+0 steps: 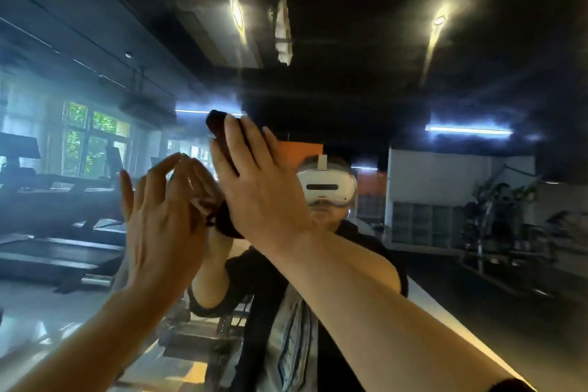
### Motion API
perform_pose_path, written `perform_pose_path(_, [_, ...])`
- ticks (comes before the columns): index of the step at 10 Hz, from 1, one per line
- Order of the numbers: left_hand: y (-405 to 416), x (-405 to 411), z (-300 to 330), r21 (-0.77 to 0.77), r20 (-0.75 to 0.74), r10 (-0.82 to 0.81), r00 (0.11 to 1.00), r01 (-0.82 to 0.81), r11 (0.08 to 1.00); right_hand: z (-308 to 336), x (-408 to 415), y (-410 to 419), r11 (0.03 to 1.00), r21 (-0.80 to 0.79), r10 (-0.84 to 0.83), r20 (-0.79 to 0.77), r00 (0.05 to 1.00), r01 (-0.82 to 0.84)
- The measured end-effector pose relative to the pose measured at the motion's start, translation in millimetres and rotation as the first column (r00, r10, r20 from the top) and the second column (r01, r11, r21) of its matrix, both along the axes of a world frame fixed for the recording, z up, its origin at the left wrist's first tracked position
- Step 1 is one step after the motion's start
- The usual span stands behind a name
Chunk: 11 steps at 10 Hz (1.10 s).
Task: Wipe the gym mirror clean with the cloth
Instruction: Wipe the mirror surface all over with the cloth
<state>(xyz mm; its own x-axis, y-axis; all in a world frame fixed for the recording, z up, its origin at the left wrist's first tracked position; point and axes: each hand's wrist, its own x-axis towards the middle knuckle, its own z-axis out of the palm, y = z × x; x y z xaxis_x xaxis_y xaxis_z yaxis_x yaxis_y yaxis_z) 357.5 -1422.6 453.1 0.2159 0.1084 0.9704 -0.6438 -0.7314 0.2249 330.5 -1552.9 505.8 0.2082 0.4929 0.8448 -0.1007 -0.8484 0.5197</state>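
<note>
Mirror [445,89] filling the view in front, dark cloth [219,127] pressed flat on the glass under the right hand [254,188], its fingers straight and together, left hand [159,213] just beside on the left, fingers loosely spread and holding nothing, treadmills [54,200] reflected far left.

The mirror [413,89] is lying open above and to the right of the right hand [254,188], toward its upper right corner. Just left, the left hand [159,213] is crowding the cloth [219,127], blocking passage that way.
</note>
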Motion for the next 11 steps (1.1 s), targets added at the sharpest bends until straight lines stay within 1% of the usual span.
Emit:
perform_pose_path(1, [-50.2, -18.1, 12.0, 0.096, 0.127, -0.062, 0.990, 0.050, 0.994, 3.3, -34.3, -72.7, 0.990, 0.135, 0.031, 0.104, 0.994, -0.045])
perform_pose_path(2, [-111.4, -43.6, 33.7, 0.189, 0.197, -0.113, 0.974, 0.076, 0.979, 21.4, -74.8, -142.3, 0.963, 0.268, -0.041, 0.202, 0.978, -0.015])
perform_pose_path(3, [-160.1, -68.3, 57.5, 0.313, 0.245, -0.160, 0.956, 0.079, 0.947, 43.2, -106.6, -193.2, 0.918, 0.395, -0.096, 0.263, 0.960, -0.016])
perform_pose_path(4, [-191.9, -81.1, 81.3, 0.406, 0.313, -0.161, 0.936, 0.021, 0.914, 66.8, -131.0, -242.1, 0.885, 0.463, -0.125, 0.329, 0.936, -0.045])
perform_pose_path(5, [-210.3, -84.7, 105.5, 0.431, 0.388, -0.154, 0.909, -0.030, 0.902, 86.4, -137.6, -271.2, 0.861, 0.504, -0.175, 0.418, 0.892, -0.067])
perform_pose_path(6, [-217.9, -83.6, 128.1, 0.421, 0.453, -0.130, 0.882, -0.083, 0.903, 99.4, -128.8, -266.7, 0.818, 0.560, -0.172, 0.456, 0.873, -0.131])
perform_pose_path(7, [-225.6, -84.3, 152.7, 0.401, 0.495, -0.108, 0.862, -0.116, 0.909, 144.3, -111.5, -249.9, 0.886, 0.431, -0.067, 0.487, 0.871, -0.173])
perform_pose_path(8, [-238.1, -90.2, 178.4, 0.378, 0.502, -0.110, 0.858, -0.103, 0.920, 185.3, -116.7, -236.4, 0.960, 0.269, -0.026, 0.349, 0.937, -0.074])
perform_pose_path(9, [-252.0, -101.8, 193.9, 0.357, 0.491, -0.112, 0.864, -0.082, 0.931, 212.2, -137.4, -259.6, 0.951, 0.309, -0.141, 0.400, 0.906, 0.012])
perform_pose_path(10, [-268.6, -112.8, 193.4, 0.381, 0.482, -0.138, 0.865, -0.066, 0.922, 201.3, -159.2, -290.6, 0.836, 0.543, -0.320, 0.371, 0.872, 0.075])
perform_pose_path(11, [-283.6, -118.6, 181.4, 0.412, 0.509, -0.145, 0.849, -0.093, 0.906, 182.1, -166.2, -300.2, 0.791, 0.605, -0.360, 0.340, 0.869, 0.091])
